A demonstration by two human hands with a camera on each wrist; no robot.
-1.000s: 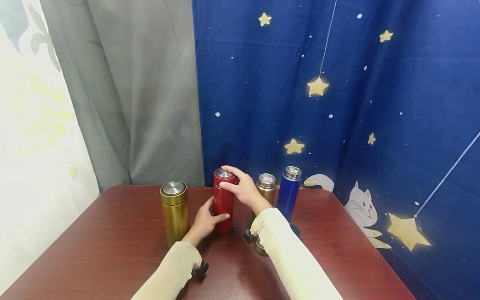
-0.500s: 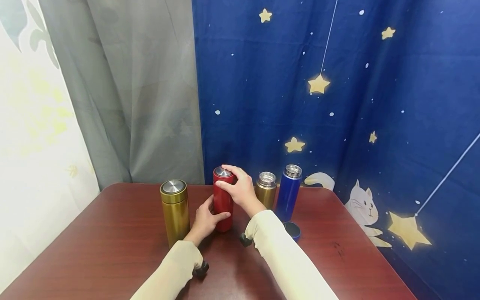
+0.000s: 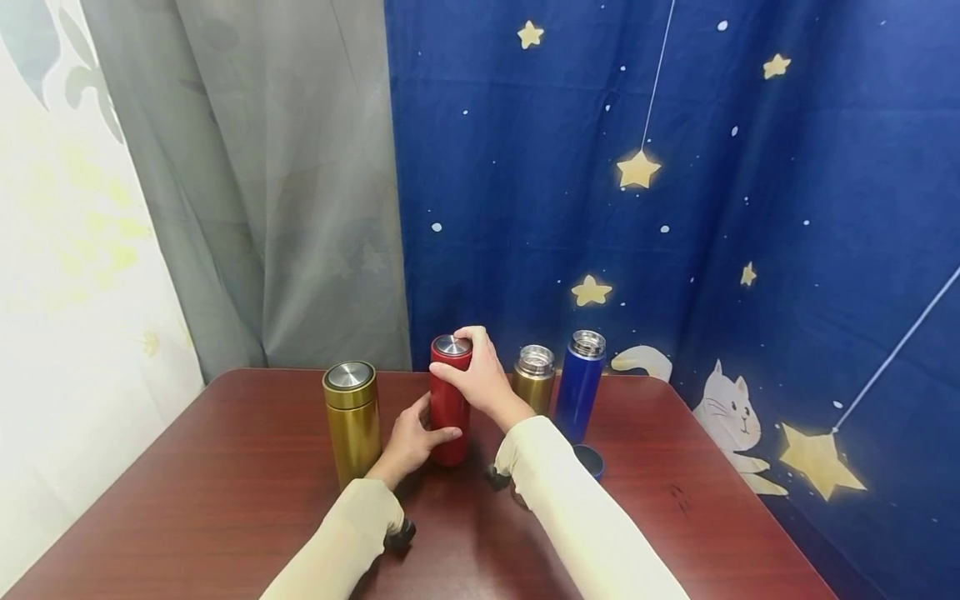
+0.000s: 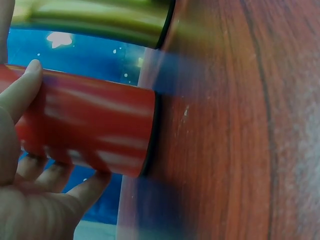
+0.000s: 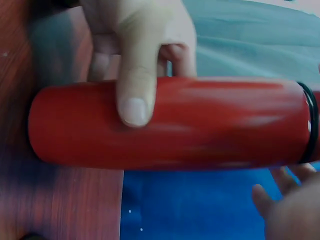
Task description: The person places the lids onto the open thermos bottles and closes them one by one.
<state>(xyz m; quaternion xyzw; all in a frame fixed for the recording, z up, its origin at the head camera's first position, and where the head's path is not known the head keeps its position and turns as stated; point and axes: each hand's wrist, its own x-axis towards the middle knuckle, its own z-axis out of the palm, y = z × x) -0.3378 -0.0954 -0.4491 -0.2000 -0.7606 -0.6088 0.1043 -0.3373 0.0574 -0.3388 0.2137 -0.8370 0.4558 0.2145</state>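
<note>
A red thermos flask stands upright on the table, its silver-topped lid in place. My left hand grips the lower body, thumb on the near side; the left wrist view shows its fingers round the red flask. High on the flask, my right hand holds the lid between thumb and fingers. The right wrist view has the left hand's thumb across the flask, while the right hand appears blurred at the lower right. Some of its fingers are hidden behind the lid.
A lidded gold flask stands to the left. Right of the hands are an open gold flask and an open blue flask. A blue lid lies before them on the table, partly behind the right sleeve.
My right hand has turned on the lid: its thumb has shifted left along the near side, its fingers right along the far side. My left hand keeps its grip on the flask.
</note>
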